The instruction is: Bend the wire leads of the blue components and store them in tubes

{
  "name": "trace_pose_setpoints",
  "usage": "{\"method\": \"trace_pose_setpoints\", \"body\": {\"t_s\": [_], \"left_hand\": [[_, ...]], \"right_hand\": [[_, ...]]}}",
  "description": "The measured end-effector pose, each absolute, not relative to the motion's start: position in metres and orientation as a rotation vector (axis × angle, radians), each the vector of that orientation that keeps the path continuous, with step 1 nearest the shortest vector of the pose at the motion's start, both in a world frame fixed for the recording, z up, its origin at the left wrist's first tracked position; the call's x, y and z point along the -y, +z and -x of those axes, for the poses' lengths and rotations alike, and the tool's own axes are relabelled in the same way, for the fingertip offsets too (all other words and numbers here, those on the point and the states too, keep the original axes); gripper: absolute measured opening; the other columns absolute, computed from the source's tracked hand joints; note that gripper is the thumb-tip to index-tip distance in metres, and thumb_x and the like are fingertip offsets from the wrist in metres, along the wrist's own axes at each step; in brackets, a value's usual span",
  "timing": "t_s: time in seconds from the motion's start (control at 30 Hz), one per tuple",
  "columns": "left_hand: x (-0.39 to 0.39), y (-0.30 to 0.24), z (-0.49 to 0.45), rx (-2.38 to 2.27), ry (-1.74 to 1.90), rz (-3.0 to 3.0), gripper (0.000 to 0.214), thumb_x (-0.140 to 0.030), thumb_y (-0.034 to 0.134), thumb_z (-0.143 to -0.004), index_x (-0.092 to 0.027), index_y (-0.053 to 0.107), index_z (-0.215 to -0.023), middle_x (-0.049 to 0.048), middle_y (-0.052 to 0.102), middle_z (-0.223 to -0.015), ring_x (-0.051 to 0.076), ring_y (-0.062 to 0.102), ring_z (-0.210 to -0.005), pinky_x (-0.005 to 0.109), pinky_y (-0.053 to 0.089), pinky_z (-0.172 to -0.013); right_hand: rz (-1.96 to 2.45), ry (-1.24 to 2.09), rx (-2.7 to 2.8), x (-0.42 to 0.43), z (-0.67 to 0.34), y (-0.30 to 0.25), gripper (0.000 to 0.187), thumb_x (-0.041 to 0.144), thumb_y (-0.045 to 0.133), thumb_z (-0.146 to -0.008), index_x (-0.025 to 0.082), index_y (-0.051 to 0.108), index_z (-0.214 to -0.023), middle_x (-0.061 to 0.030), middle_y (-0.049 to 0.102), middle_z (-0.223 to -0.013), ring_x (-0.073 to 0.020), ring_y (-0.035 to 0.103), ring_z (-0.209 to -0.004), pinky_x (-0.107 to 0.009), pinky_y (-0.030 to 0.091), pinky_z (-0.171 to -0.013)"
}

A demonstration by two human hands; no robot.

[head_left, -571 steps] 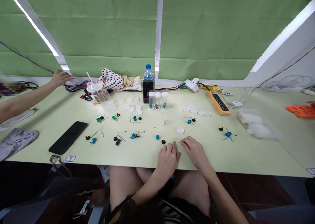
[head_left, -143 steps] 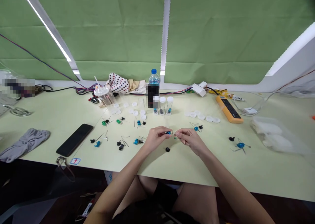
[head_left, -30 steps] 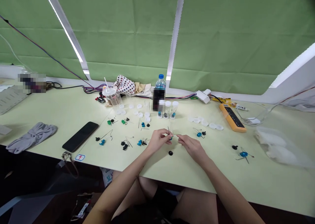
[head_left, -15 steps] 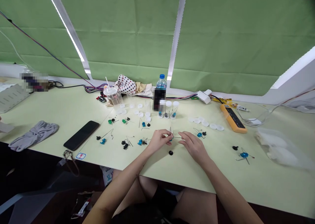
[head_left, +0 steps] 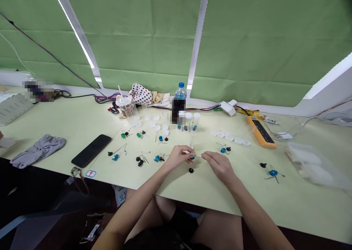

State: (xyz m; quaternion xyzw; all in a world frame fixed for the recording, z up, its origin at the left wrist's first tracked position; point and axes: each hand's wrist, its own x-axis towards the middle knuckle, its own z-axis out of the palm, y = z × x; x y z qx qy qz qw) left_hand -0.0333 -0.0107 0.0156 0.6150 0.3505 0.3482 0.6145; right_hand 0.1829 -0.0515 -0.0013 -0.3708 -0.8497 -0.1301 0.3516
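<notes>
Left hand (head_left: 180,157) pinches one blue plastic piece (head_left: 193,157), right hand (head_left: 219,164) one thin metal rod (head_left: 198,155); three white-capped clear plastic tubes (head_left: 186,123) stand farther off.

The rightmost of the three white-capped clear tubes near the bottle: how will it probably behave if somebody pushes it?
The tube would probably tip easily, since it stands tall and narrow. Once down, it may roll, as its sides look round. It is likely light: the clear wall shows just small parts inside.
</notes>
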Motion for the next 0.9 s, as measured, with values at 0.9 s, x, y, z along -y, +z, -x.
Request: {"method": "trace_pose_setpoints", "body": {"t_s": [0.9], "left_hand": [[0.013, 0.023, 0.033, -0.842, 0.841, -1.505, 0.033, -0.044, 0.063, -0.075, -0.011, 0.064, -0.077, 0.0069, 0.063, -0.086, 0.013, 0.064, -0.06, 0.025, 0.055, -0.059]], "right_hand": [[1.078, 0.457, 1.928, 0.052, -0.165, 0.001, 0.034, 0.03, 0.036, -0.096, 0.022, 0.05, -0.125, -0.0045, 0.064, -0.085, -0.012, 0.062, -0.058, -0.027, 0.056, -0.054]]}}
